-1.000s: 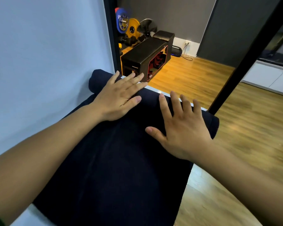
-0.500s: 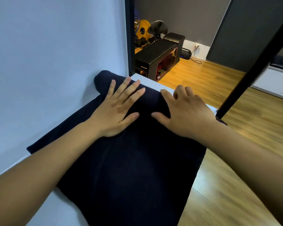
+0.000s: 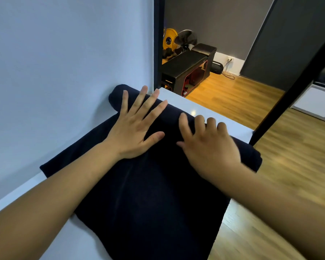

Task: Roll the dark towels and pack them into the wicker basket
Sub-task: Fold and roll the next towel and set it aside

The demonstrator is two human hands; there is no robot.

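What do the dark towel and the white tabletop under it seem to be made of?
The dark navy towel: soft woven cloth, matte, with faint nap streaks and a plump rolled end. The white tabletop: smooth, likely laminate or painted board; a small glare spot shows.

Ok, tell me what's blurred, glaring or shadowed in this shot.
Head view: the right hand is smeared by motion blur, the left hand sharp on the towel; a glare spot sits on the white table; soft shadow on the wall.
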